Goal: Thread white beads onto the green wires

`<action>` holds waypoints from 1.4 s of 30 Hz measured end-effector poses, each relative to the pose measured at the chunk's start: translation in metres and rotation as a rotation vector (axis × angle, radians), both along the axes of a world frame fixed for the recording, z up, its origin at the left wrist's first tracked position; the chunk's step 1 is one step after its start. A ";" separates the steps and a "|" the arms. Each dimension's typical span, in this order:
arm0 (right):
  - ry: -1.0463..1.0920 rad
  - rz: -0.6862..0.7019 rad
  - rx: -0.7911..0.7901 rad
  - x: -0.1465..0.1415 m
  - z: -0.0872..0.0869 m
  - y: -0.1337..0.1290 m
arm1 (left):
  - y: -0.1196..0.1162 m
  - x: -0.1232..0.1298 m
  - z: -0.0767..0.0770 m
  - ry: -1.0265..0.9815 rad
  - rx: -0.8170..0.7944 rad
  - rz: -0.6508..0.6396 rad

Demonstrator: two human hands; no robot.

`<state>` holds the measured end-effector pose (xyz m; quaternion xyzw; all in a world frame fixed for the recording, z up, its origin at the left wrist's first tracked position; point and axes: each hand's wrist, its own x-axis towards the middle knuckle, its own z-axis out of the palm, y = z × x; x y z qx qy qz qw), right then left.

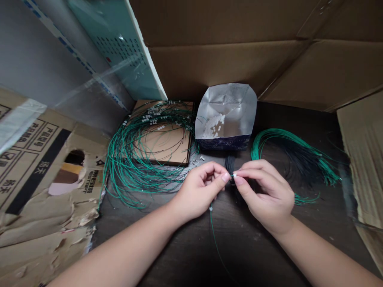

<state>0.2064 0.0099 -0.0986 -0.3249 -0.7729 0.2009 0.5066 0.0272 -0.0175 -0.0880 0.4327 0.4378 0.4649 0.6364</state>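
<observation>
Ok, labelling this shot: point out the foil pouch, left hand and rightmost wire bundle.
Foil pouch [239, 108]: head view, silvery inner wall.
Left hand [196, 194]: head view, back of hand.
Rightmost wire bundle [256, 146]: head view, green bend.

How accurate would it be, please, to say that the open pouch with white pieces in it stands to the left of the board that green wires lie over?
Only the side is wrong: the head view shows the pouch to the right of the board. It is indeed open with white pieces in it, and green wires lie over the board.
</observation>
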 end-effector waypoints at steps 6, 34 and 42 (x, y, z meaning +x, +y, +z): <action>0.010 0.002 -0.021 0.000 -0.002 0.000 | 0.000 0.001 0.000 0.005 -0.007 0.000; 0.027 0.096 -0.197 -0.001 0.003 0.005 | 0.001 0.000 0.001 0.056 -0.013 -0.001; -0.032 0.165 -0.214 0.005 0.003 0.012 | 0.001 -0.001 0.000 0.114 -0.053 -0.011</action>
